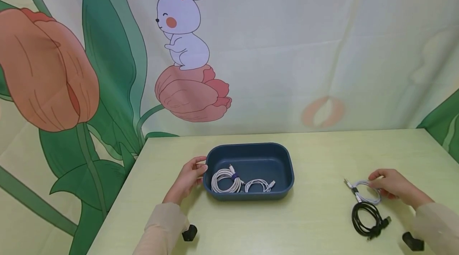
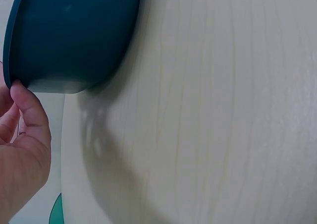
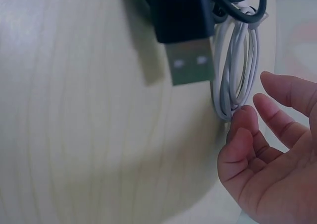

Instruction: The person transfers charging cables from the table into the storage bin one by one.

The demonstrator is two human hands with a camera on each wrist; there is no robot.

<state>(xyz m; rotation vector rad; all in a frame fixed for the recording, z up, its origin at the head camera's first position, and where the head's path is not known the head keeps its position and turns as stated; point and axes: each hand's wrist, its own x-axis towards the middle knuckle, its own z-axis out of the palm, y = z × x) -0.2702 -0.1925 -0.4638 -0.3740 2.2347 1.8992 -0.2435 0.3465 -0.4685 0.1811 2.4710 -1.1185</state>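
Note:
A dark blue rectangular bin [image 1: 251, 196] stands on the table, with two coiled white cables [image 1: 226, 189] inside. My left hand [image 1: 188, 177] grips its left rim, thumb outside on the wall in the left wrist view. Far to the right, the fingers of my right hand [image 1: 392, 185] pinch the edge of a coiled white cable [image 1: 365, 198] with a dark tie. Its near end overlaps a coiled black cable [image 1: 358, 223]. In the right wrist view, the black cable's USB plug [image 3: 190, 60] hides part of the white coil.
The pale wooden table [image 1: 272, 227] runs back to a hanging cloth [image 1: 269, 67] printed with a rabbit and tulips. A black wrist device [image 1: 189, 232] sits at the left sleeve, another [image 1: 413, 242] at the right.

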